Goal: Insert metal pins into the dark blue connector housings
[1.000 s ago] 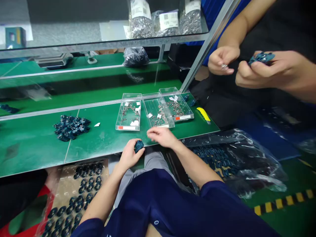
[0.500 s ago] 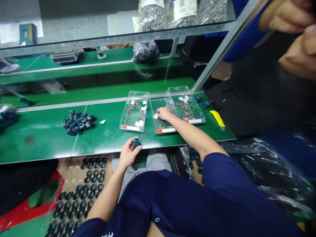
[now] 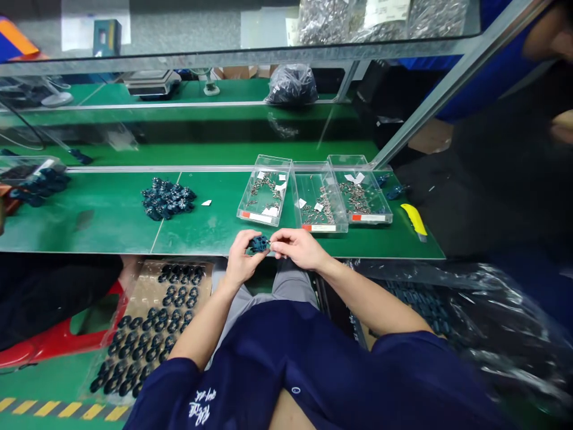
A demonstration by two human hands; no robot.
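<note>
Near the table's front edge, my left hand (image 3: 243, 258) grips a small dark blue plastic part (image 3: 258, 243) between thumb and fingers. My right hand (image 3: 299, 247) is pinched at the part's right side, holding a tiny metal piece (image 3: 269, 243) against it; its exact kind is too small to tell. Just beyond my hands stand three clear trays of small metal pieces: a left tray (image 3: 242, 214), a middle tray (image 3: 342, 227) and a right tray (image 3: 388, 219). White paper scraps lie in them. Left of my hands is a pile of dark blue parts (image 3: 168, 198).
A yellow utility knife (image 3: 414, 221) lies at the right end of the green table (image 3: 215, 233). Below the table at left, a cardboard sheet (image 3: 150, 298) carries rows of dark rings. A slanted metal post (image 3: 430, 101) rises at right. Another person's hand (image 3: 563, 126) shows at the right edge.
My right hand has left the middle tray and come to the dark blue part in my left hand, with a tiny metal piece. The head view has shifted left.
</note>
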